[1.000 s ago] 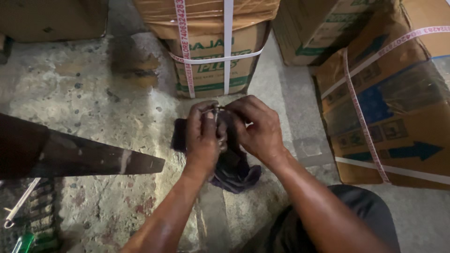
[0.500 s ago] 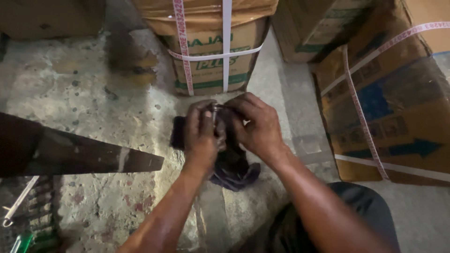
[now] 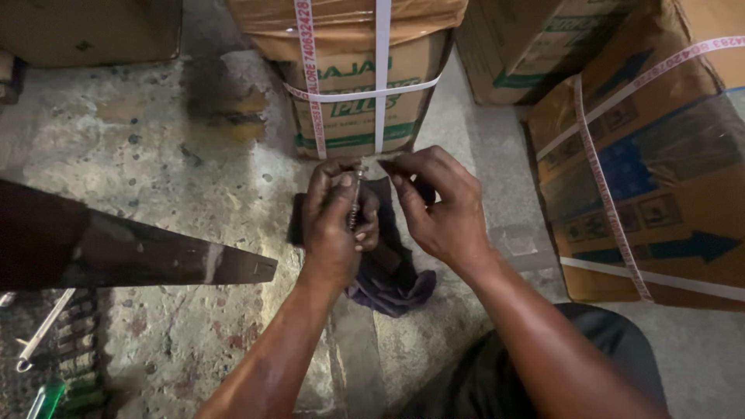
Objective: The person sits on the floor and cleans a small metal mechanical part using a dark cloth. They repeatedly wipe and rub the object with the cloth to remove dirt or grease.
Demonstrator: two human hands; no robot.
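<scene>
The left hand [image 3: 335, 225] is curled in a narrow grip around a thin, threaded metal bolt [image 3: 356, 198], which stands nearly upright between its thumb and fingers. The right hand [image 3: 438, 209] sits just to the right, its fingertips pinched together at the top end of the bolt; whether they actually touch it cannot be told. Both hands hover at the middle of the scene, above a crumpled dark purple cloth [image 3: 392, 271] that lies on the rough, stained concrete floor [image 3: 155, 155].

Just beyond the hands, on the far side, stands a tan cardboard box bound with white plastic straps [image 3: 365, 85]. On the right sits a larger brown cardboard box with blue arrows and a pink-printed strap [image 3: 660, 171], and another brown carton [image 3: 528, 46] stands far right behind it. From the left edge a long, dark, flat tapered metal blade [image 3: 132, 252] reaches toward the left forearm. A green-handled tool [image 3: 46, 397] lies at the near left corner.
</scene>
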